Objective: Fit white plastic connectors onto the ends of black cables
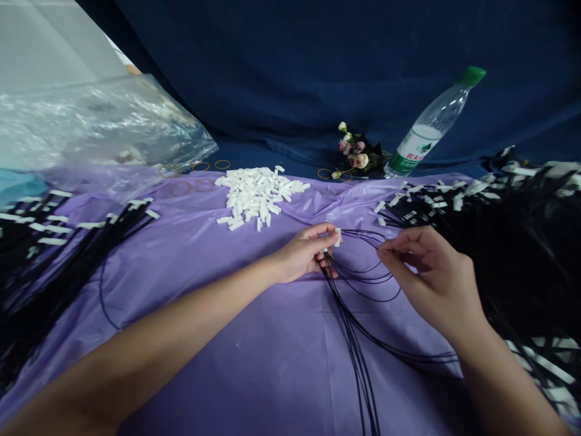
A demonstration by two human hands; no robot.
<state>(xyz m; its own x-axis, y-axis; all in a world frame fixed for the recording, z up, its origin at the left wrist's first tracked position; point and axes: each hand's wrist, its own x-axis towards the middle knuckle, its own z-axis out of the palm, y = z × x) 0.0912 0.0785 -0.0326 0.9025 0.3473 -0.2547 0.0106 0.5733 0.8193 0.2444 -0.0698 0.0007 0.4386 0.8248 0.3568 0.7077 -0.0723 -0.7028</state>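
Observation:
My left hand [313,249] is closed around a white connector [338,237], gripped between thumb and fingers over the middle of the cloth. Several thin black wires [358,232] run from that connector toward my right hand [422,266]. More black wires [347,315] come out below my left fingers; some loop to the right and others hang down toward the front. The thumb and index finger of my right hand pinch one of the black wires. Beyond my left hand lies a heap of small white connectors [254,195].
Purple sheeting [218,339] covers the table. Bundles of black wires with white ends lie at the left [86,254] and right [512,242]. At the back are a tilted water bottle [420,142], artificial flowers [356,154], rubber bands [204,186] and clear plastic bagging [104,121].

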